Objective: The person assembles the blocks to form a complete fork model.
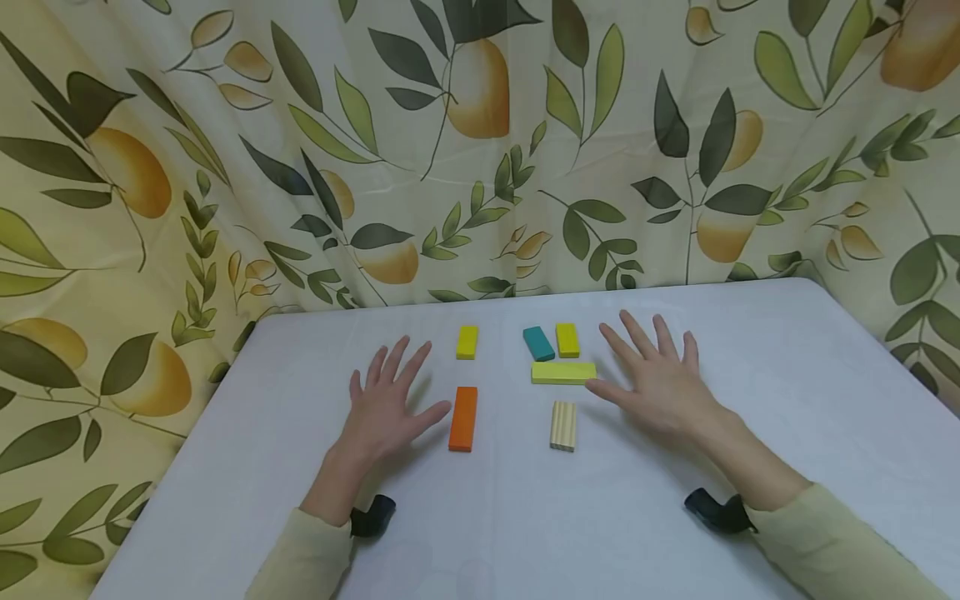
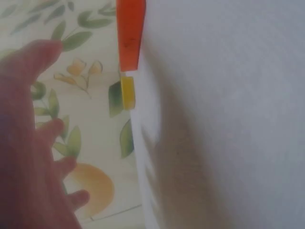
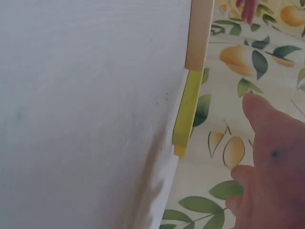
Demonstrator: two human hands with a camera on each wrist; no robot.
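My left hand (image 1: 382, 408) is spread with straight fingers over the table, left of an orange block (image 1: 463, 419). It holds nothing. Beyond the orange block lies a small yellow block (image 1: 467, 342). My right hand (image 1: 663, 383) is spread too, holding nothing, its thumb near the right end of a long yellow-green block (image 1: 563, 373); whether they touch I cannot tell. Behind that block lie a tilted teal block (image 1: 538, 343) and a second small yellow block (image 1: 567, 340). Nearer me is a ridged, light wooden block (image 1: 563, 426). In the left wrist view the left hand (image 2: 33, 129) is apart from the blocks.
A white cloth covers the table (image 1: 480, 533). A curtain (image 1: 480, 167) printed with leaves and fruit hangs behind the table and down both sides. Black wrist devices (image 1: 373, 517) sit at the sleeve cuffs.
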